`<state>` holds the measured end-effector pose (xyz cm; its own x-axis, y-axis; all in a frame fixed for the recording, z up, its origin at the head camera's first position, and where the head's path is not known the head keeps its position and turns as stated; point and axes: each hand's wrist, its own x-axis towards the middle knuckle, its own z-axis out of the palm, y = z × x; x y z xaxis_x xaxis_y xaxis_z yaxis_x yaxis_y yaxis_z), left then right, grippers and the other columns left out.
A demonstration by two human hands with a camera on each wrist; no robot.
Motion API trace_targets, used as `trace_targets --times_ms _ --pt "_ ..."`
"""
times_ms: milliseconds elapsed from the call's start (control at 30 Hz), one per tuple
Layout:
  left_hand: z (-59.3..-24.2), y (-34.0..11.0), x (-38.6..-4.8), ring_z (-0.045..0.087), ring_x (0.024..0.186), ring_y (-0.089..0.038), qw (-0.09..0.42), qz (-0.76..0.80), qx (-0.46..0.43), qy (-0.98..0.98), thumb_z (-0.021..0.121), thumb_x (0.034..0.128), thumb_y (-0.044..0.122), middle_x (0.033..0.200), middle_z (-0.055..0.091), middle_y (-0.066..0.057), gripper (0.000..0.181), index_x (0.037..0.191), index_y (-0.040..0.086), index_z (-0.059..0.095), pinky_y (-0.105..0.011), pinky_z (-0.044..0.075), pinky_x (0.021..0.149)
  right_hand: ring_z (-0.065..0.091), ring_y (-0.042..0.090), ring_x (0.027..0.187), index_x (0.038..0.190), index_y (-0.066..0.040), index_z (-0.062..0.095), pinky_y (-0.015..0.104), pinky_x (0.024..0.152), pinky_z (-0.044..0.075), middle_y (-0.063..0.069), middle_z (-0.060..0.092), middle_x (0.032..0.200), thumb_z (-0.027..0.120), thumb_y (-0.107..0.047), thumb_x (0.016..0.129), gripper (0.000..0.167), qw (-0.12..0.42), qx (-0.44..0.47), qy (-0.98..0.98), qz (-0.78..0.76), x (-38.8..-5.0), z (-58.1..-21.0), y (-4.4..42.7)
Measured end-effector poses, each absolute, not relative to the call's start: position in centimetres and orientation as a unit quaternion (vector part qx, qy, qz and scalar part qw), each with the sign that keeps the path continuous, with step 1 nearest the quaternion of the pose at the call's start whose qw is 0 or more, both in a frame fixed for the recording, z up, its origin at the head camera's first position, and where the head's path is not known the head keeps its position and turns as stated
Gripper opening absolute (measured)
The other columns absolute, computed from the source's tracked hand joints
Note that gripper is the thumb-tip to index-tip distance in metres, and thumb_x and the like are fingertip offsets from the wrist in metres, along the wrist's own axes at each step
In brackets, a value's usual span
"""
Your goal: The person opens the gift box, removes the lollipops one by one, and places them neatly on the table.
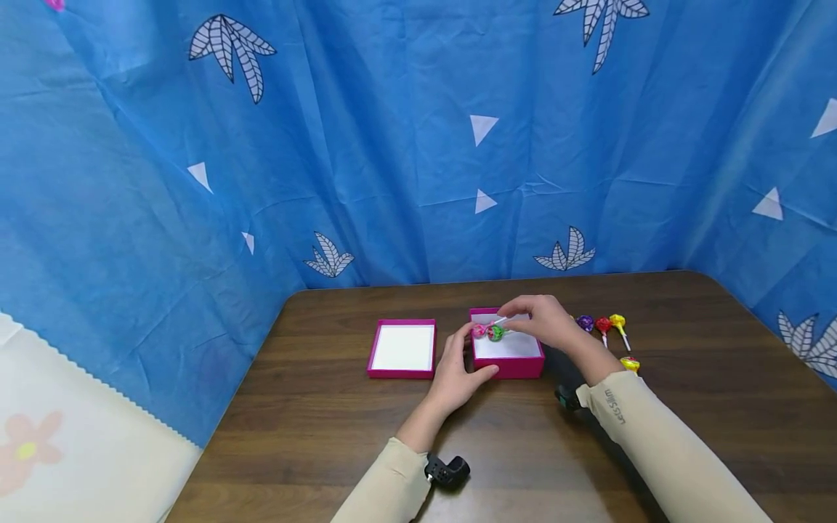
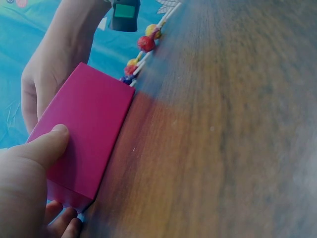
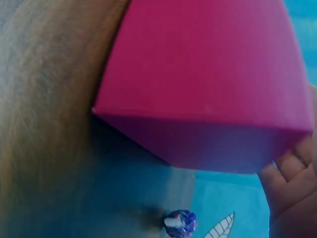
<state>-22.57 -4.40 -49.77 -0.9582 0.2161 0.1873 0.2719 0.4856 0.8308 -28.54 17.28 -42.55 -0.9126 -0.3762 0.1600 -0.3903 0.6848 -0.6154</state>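
Observation:
A magenta box (image 1: 507, 367) with a white inside stands uncovered on the table. My left hand (image 1: 455, 375) holds it by the left side, thumb on the front wall (image 2: 94, 134) and fingers round the side. Above the box my right hand (image 1: 541, 319) pinches a white lollipop stick between thumb and fingers. That stick leads toward a pink-wrapped lollipop (image 1: 479, 330) at the box's left. Beside it is a green-wrapped lollipop (image 1: 495, 333); whether it is also held, I cannot tell. In the right wrist view the box hides the right fingertips.
The box's lid (image 1: 405, 347) lies inside up to the left. Right of the box are more lollipops: purple (image 1: 585, 322), red (image 1: 603, 325), yellow (image 1: 617, 321) and another yellow one (image 1: 630, 363) nearer the right sleeve. A blue curtain (image 1: 405, 145) hangs behind the wooden table (image 1: 314, 436).

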Motion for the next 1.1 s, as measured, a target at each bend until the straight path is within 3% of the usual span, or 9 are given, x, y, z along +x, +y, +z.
trace_targets --times_ms 433,1100 --pt "-49.5 -4.4 -22.6 0.046 0.137 -0.023 0.032 -0.487 -0.145 -0.861 0.075 0.0879 0.041 0.152 0.04 -0.005 0.085 0.156 0.029 0.026 -0.05 0.042 0.114 0.067 0.03 0.11 0.113 -0.013 0.076 0.05 0.097 0.055 0.008 0.075 0.113 0.078 -0.013 0.086 0.027 0.014 0.243 -0.935 0.259 -29.5 -43.2 15.6" --pt "-49.6 -4.5 -22.5 0.046 0.137 -0.021 0.031 -0.485 -0.142 -0.862 0.076 0.087 0.04 0.151 0.041 -0.004 0.086 0.156 0.029 0.026 -0.049 0.042 0.114 0.068 0.03 0.11 0.113 -0.018 0.077 0.053 0.097 0.053 0.005 0.076 0.114 0.083 -0.024 0.082 0.032 0.011 0.254 -0.956 0.145 -29.5 -43.5 14.5"
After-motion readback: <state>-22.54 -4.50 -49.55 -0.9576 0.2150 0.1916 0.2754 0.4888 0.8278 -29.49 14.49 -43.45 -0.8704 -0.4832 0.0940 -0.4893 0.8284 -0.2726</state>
